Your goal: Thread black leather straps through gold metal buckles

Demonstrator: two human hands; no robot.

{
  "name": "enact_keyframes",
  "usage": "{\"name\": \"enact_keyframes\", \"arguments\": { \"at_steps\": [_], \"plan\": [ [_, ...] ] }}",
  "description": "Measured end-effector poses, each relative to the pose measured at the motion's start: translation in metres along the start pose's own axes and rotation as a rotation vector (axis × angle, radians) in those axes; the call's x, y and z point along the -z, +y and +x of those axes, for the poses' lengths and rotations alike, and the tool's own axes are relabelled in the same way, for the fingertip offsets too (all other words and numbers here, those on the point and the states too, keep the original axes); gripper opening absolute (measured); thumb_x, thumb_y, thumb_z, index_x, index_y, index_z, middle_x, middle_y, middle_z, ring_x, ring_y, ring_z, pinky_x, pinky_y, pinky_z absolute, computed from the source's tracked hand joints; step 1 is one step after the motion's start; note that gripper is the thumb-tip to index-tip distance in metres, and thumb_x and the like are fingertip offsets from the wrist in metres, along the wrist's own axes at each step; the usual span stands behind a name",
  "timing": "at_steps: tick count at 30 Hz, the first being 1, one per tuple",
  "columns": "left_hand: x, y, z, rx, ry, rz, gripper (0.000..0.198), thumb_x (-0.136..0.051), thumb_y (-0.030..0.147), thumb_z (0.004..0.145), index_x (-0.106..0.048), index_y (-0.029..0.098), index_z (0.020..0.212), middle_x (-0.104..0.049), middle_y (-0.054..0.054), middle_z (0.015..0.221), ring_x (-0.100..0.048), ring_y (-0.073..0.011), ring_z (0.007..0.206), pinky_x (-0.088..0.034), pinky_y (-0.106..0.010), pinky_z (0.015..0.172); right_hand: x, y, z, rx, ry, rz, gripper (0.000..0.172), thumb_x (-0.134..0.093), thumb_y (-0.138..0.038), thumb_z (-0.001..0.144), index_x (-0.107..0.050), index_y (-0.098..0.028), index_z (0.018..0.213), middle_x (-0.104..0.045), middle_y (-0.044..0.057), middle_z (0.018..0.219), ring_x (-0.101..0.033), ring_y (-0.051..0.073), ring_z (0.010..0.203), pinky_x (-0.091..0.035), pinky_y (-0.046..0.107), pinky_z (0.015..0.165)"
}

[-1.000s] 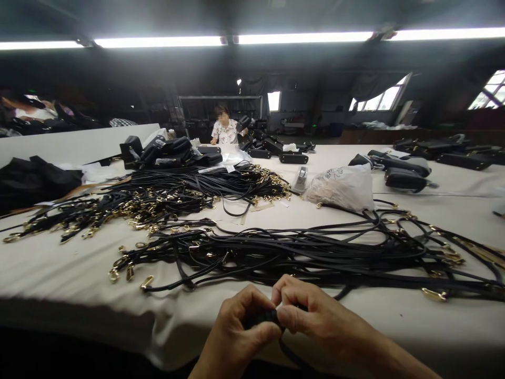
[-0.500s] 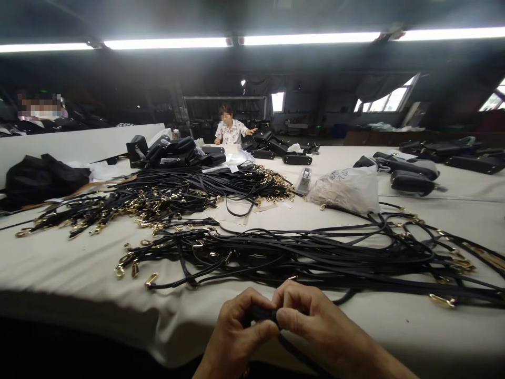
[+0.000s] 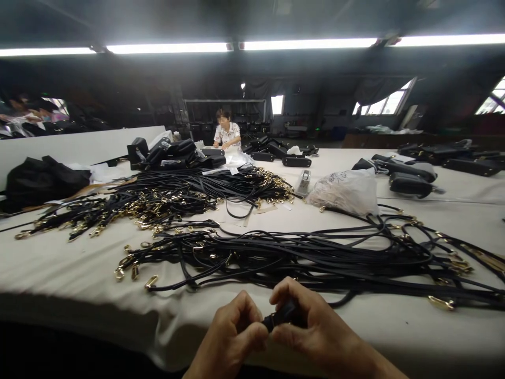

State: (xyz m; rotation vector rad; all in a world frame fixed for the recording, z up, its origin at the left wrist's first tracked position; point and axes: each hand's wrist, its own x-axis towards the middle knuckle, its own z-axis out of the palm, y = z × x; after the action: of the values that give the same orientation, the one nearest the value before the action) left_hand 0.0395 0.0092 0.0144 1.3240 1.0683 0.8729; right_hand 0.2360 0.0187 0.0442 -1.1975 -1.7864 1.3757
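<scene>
My left hand (image 3: 232,334) and my right hand (image 3: 311,329) meet at the table's near edge, both pinched on the end of a thin black strap (image 3: 278,317). Little of that strap shows between the fingers. Just beyond my hands lies a long bundle of black straps with gold clasps (image 3: 300,255), stretched left to right across the white table (image 3: 71,268). A second, larger heap of straps with gold clasps (image 3: 158,197) lies farther back on the left.
A clear plastic bag (image 3: 345,190) of small parts sits at mid right, a small metal tool (image 3: 303,181) beside it. Black bags (image 3: 408,176) lie at the right and back. A dark cloth heap (image 3: 39,179) sits at far left. A person (image 3: 225,131) works at the table's far end.
My hands have shifted slightly, and the strap end now shows more clearly between my fingertips. The person at the far end has drawn an outstretched arm back in.
</scene>
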Motion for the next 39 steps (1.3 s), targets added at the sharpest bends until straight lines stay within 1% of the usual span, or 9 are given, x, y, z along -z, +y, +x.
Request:
{"name": "enact_keyframes", "arguments": {
  "at_steps": [5,7,10,19,23,28,31,34,39],
  "plan": [
    [0.008,-0.011,-0.009,0.089,-0.363,-0.230,0.040,-0.069,0.052,0.079,-0.046,0.019,0.080,-0.062,-0.002,0.077,-0.044,-0.0125,0.064,-0.032,-0.024,0.061,0.003,-0.002,0.000,-0.066,-0.087,0.297,0.065,-0.073,-0.062,0.067,-0.060,-0.016,0.112,-0.046,-0.007,0.060,-0.039,0.009,0.051,-0.027,0.020,0.048],
    [0.015,-0.014,-0.012,0.085,-0.407,-0.240,0.047,-0.068,0.061,0.078,-0.046,0.019,0.082,-0.060,-0.003,0.078,-0.040,-0.0120,0.065,-0.030,-0.024,0.061,0.003,0.000,-0.001,-0.059,-0.014,0.439,0.077,-0.051,-0.082,0.075,-0.060,-0.014,0.111,-0.041,-0.008,0.055,-0.032,0.008,0.045,-0.019,0.021,0.044],
    [0.024,-0.018,-0.014,0.063,-0.421,-0.232,0.050,-0.067,0.065,0.077,-0.046,0.019,0.081,-0.058,-0.003,0.077,-0.039,-0.0120,0.065,-0.030,-0.024,0.060,0.003,0.005,-0.004,-0.096,0.077,0.506,0.073,-0.063,-0.078,0.072,-0.060,-0.014,0.108,-0.036,-0.010,0.054,-0.025,0.006,0.044,-0.016,0.021,0.044],
    [0.037,-0.030,-0.020,-0.018,-0.310,-0.357,0.046,-0.067,0.059,0.082,-0.041,0.020,0.079,-0.063,-0.005,0.093,-0.045,-0.0033,0.048,-0.025,-0.017,0.043,0.014,0.030,-0.010,-0.003,0.137,0.029,0.041,-0.067,-0.054,0.083,-0.064,-0.018,0.102,-0.045,-0.006,0.060,-0.041,0.011,0.055,-0.033,0.024,0.055],
    [0.034,-0.020,-0.009,-0.037,-0.279,-0.270,0.044,-0.063,0.058,0.085,-0.041,0.020,0.080,-0.062,-0.001,0.084,-0.034,-0.0009,0.043,-0.023,-0.016,0.039,0.017,0.021,-0.008,0.068,-0.075,-0.320,0.032,-0.048,-0.046,0.096,-0.068,-0.022,0.102,-0.059,-0.001,0.068,-0.054,0.016,0.063,-0.038,0.027,0.062],
    [0.024,-0.002,0.004,0.005,-0.261,-0.162,0.026,-0.063,0.040,0.086,-0.047,0.020,0.084,-0.058,0.004,0.066,-0.032,-0.0047,0.045,-0.022,-0.017,0.041,0.001,-0.002,0.003,-0.114,-0.315,-0.003,0.045,-0.044,-0.057,0.095,-0.059,-0.018,0.078,-0.054,-0.002,0.060,-0.045,0.011,0.050,-0.031,0.020,0.047],
    [0.019,0.004,0.005,0.005,-0.280,-0.162,0.024,-0.068,0.024,0.074,-0.052,0.020,0.091,-0.062,0.003,0.077,-0.043,-0.0080,0.055,-0.032,-0.018,0.049,-0.006,0.001,0.012,-0.191,-0.250,0.106,0.034,-0.057,-0.048,0.089,-0.058,-0.016,0.077,-0.045,-0.007,0.052,-0.033,0.007,0.044,-0.021,0.019,0.042],
    [0.012,0.004,0.003,-0.084,-0.117,0.115,0.027,-0.067,0.007,0.064,-0.063,0.019,0.088,-0.062,0.003,0.079,-0.052,-0.0136,0.072,-0.038,-0.021,0.064,-0.006,0.008,0.016,-0.177,-0.190,0.115,0.037,-0.059,-0.051,0.087,-0.052,-0.018,0.073,-0.041,-0.008,0.050,-0.028,0.007,0.043,-0.018,0.019,0.041],
    [0.003,-0.003,0.002,-0.108,0.021,0.187,0.009,-0.069,0.012,0.069,-0.063,0.017,0.071,-0.055,0.003,0.067,-0.051,-0.0142,0.068,-0.037,-0.023,0.063,-0.002,0.010,0.016,-0.169,-0.229,0.114,0.050,-0.057,-0.065,0.084,-0.050,-0.018,0.068,-0.034,-0.008,0.050,-0.022,0.007,0.046,-0.015,0.022,0.042]
  ]
}}
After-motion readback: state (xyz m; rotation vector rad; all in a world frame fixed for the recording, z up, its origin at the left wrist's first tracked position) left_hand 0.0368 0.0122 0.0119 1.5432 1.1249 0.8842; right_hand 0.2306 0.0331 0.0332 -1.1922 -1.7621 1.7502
